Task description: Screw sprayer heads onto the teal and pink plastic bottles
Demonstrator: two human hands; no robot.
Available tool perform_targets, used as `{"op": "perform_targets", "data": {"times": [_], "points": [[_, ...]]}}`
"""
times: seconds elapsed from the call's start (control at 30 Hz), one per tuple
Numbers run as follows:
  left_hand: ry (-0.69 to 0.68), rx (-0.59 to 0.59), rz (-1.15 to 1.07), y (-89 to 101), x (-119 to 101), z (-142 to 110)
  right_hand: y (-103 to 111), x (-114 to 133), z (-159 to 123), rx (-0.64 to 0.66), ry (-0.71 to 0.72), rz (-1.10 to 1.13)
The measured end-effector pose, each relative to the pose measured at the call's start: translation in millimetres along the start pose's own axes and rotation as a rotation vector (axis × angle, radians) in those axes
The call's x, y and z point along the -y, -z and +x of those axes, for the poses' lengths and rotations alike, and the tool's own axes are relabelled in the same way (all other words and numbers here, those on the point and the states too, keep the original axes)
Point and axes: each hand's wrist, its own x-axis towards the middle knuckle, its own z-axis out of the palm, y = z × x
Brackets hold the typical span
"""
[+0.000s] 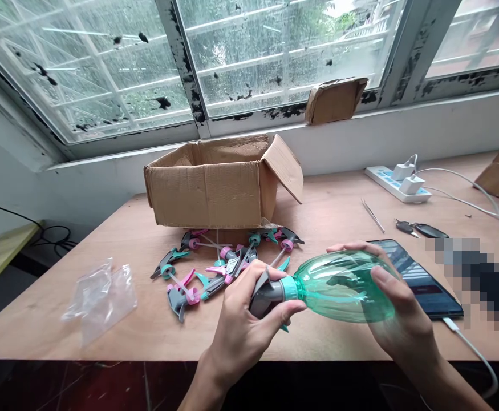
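A clear green spray bottle (pixel 339 285) lies sideways between my hands, above the front of the table. My left hand (pixel 249 325) is closed around its grey trigger head (pixel 268 294), with the thumb at the teal collar (pixel 291 288). The bottle's rounded body rests in my right hand (pixel 403 314), thumb on the near side and fingers behind. A thin tube shows through the green wall. Beyond my left hand lies a heap of loose trigger heads (pixel 227 265) in grey, pink and teal.
An open cardboard box (pixel 206 194) stands behind the heap. Clear plastic bags (pixel 108 297) lie at left. To the right are a phone (pixel 420 279) on a charging cable, tweezers (pixel 372 216), keys (pixel 420 228) and a power strip (pixel 397 184).
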Motion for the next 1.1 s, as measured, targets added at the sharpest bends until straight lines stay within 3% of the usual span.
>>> {"op": "perform_targets", "data": {"times": [0.17,0.27,0.4,0.47,0.57,0.67,0.77,0.87,0.93,1.0,1.07,1.1], "points": [[0.001,0.040,0.068,2.1,4.0,-2.6,-0.1,4.3,3.9,0.056,-0.217,0.056],[-0.021,0.044,0.136,2.0,1.8,-4.3,2.2,6.4,5.5,0.086,-0.277,0.069],[-0.111,0.019,0.313,9.8,-4.4,-4.7,19.3,7.5,11.2,0.306,-0.241,-0.028],[-0.099,0.020,0.349,17.9,-6.0,-3.4,30.3,9.9,15.0,0.417,-0.111,-0.258],[-0.118,0.020,0.426,28.7,-6.4,-0.9,36.3,16.5,14.8,0.499,0.252,-0.787],[-0.263,0.056,0.505,30.2,-6.5,-2.2,21.8,20.9,3.5,0.570,0.584,-1.167],[-0.380,0.081,0.524,26.1,-7.2,-8.2,-0.4,18.7,-8.7,0.642,0.689,-1.279],[-0.399,0.017,0.522,28.8,-9.0,-13.1,-6.3,13.5,-2.8,0.548,0.704,-1.226],[-0.347,-0.116,0.517,35.7,-11.6,-13.0,3.5,11.2,17.9,0.303,0.617,-1.163],[-0.267,-0.249,0.496,43.7,-15.0,-10.7,20.0,10.9,52.3,-0.011,0.445,-1.084],[-0.179,-0.267,0.475,49.7,-18.5,-8.1,37.0,11.5,96.0,-0.144,0.350,-1.068],[-0.140,-0.213,0.479,51.2,-19.9,-7.2,44.2,11.5,119.0,-0.167,0.329,-1.072]]}}
